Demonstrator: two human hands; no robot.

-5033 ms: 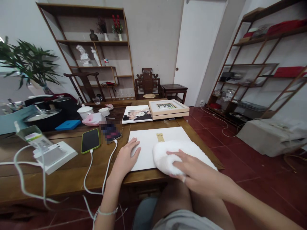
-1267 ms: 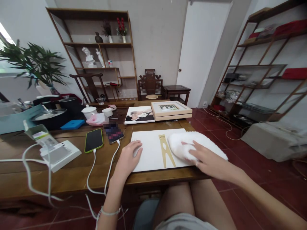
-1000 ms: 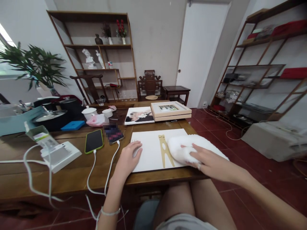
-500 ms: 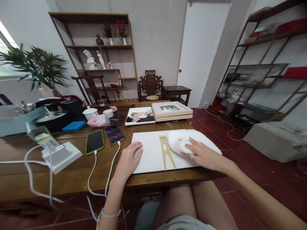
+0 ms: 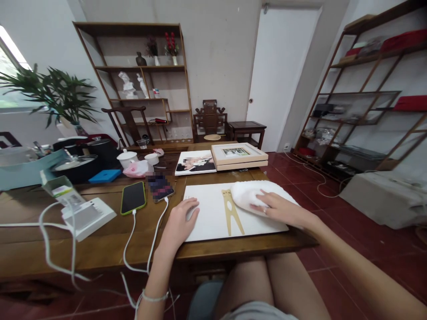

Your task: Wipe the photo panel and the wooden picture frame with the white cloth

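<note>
A white rectangular board [image 5: 210, 218] lies flat at the near edge of the wooden table [image 5: 100, 249]. My left hand [image 5: 180, 222] rests flat on the board's left edge, fingers stretched out. My right hand [image 5: 276, 208] presses a white fluffy cloth [image 5: 247, 195] onto the board's far right part, fingers laid over it. A tan wooden stand piece [image 5: 231, 213] lies on the board between my hands, just left of the cloth.
Behind the board are a photo print [image 5: 195, 162] and stacked light frames [image 5: 238, 155]. Left of it lie two phones [image 5: 133, 198] on white cables [image 5: 147, 242], a white box [image 5: 88, 215], bowls and pots. Shelves line the walls; a grey bundle [image 5: 383, 195] sits on the red floor.
My right hand has slid the white cloth from the board's near middle to its far right, uncovering the tan stand piece. My left hand stayed put.
</note>
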